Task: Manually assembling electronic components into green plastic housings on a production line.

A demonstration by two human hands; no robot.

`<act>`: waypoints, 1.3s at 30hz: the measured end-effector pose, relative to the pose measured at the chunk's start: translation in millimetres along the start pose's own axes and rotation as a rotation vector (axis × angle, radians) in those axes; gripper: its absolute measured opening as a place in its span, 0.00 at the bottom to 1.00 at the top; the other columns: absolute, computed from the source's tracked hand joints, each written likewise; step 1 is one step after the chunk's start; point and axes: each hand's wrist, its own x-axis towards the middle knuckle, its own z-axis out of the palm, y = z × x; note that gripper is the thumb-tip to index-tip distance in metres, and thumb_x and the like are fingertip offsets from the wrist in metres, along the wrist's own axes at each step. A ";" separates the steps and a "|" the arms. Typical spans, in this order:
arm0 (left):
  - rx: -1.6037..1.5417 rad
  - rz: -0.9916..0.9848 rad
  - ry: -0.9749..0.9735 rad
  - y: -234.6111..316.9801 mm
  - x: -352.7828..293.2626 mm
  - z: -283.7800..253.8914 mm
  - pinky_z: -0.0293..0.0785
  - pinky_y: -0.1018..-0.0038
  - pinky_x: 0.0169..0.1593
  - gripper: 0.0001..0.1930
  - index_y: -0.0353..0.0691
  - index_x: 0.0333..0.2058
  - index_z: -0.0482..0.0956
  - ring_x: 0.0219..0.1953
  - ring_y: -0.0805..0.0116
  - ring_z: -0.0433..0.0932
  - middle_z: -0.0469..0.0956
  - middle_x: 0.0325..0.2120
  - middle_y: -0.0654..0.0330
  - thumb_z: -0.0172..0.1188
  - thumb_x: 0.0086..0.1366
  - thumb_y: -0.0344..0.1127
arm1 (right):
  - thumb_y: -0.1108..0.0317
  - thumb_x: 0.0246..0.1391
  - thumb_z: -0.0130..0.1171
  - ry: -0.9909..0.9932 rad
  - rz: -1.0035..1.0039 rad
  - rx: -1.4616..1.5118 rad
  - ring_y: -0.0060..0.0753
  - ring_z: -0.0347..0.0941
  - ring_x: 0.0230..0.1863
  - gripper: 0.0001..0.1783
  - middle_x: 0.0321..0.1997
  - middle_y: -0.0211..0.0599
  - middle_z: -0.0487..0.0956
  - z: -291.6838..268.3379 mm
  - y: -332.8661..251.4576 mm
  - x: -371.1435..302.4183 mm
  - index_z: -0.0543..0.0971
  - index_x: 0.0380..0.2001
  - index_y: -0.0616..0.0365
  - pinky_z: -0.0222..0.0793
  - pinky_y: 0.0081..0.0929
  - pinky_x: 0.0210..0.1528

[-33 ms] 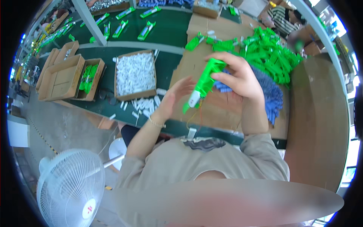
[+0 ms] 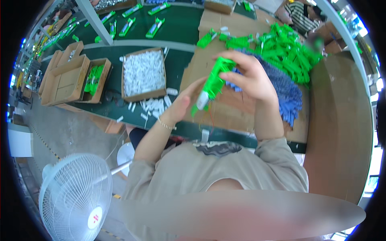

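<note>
My right hand (image 2: 251, 78) grips a bright green plastic housing (image 2: 214, 85) by its upper end, thumb on the near side and fingers over the far side. The housing is tilted, its lower end toward the left and toward me. A white piece (image 2: 202, 99) sits at that lower end. A thin red wire and a yellow wire trail below it, and a small white block (image 2: 205, 135) hangs near the table edge. Close to the left of the housing, my left hand (image 2: 183, 102) has its fingers stretched out; their tips are partly hidden behind the housing.
Heaped green housings (image 2: 287, 52) lie beyond a blue wire bundle (image 2: 277, 76) at the right. Left of my hands stands a cardboard box of white pieces (image 2: 144, 74), several spilled beside it. Further left are cardboard trays (image 2: 66, 82). A fan (image 2: 76, 197) stands lower left.
The left hand's fingers have come nearer the green housing. The housing, held in the right hand, has shifted slightly up and to the left.
</note>
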 end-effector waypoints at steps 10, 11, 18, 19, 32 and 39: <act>-0.061 0.107 0.100 17.7 -20.9 54.5 0.73 0.70 0.38 0.26 0.39 0.58 0.53 0.37 0.64 0.75 0.71 0.41 0.50 0.44 0.68 0.48 | 0.49 0.51 0.60 0.072 0.064 0.737 0.27 0.73 0.43 0.41 0.47 0.44 0.75 107.3 87.6 -76.9 0.59 0.60 0.63 0.67 0.25 0.46; -0.048 0.122 0.184 20.0 -25.5 53.9 0.73 0.70 0.38 0.25 0.39 0.58 0.54 0.37 0.64 0.75 0.71 0.41 0.50 0.44 0.68 0.47 | 0.55 0.51 0.61 0.009 0.151 0.824 0.25 0.73 0.40 0.37 0.42 0.42 0.77 120.3 67.8 -82.7 0.61 0.59 0.64 0.66 0.23 0.44; 0.316 0.276 0.284 31.9 -52.2 38.5 0.72 0.70 0.42 0.22 0.36 0.55 0.56 0.37 0.65 0.75 0.71 0.41 0.51 0.42 0.69 0.43 | 0.72 0.52 0.56 -0.075 0.515 0.601 0.19 0.71 0.24 0.12 0.21 0.30 0.76 135.2 35.2 -124.1 0.78 0.40 0.64 0.66 0.20 0.31; 0.464 0.330 0.340 32.0 -54.4 35.0 0.73 0.69 0.42 0.21 0.35 0.55 0.56 0.37 0.64 0.75 0.71 0.41 0.50 0.40 0.69 0.43 | 0.71 0.53 0.56 0.000 0.564 0.452 0.20 0.70 0.22 0.10 0.21 0.31 0.77 132.2 33.7 -128.7 0.79 0.38 0.63 0.66 0.21 0.27; 0.317 -0.086 0.407 24.5 -76.7 24.6 0.75 0.71 0.33 0.18 0.36 0.52 0.62 0.31 0.66 0.77 0.72 0.37 0.55 0.40 0.68 0.39 | 0.80 0.38 0.66 0.696 -0.152 -0.497 0.29 0.75 0.32 0.11 0.33 0.36 0.78 83.2 4.2 -116.7 0.82 0.30 0.60 0.71 0.21 0.31; -0.043 0.080 0.602 15.0 -75.5 21.7 0.76 0.65 0.37 0.16 0.39 0.51 0.61 0.33 0.63 0.77 0.71 0.37 0.55 0.36 0.71 0.41 | 0.77 0.37 0.67 0.314 -0.060 -0.322 0.28 0.74 0.30 0.09 0.31 0.33 0.77 118.3 23.0 -121.5 0.81 0.28 0.58 0.67 0.21 0.29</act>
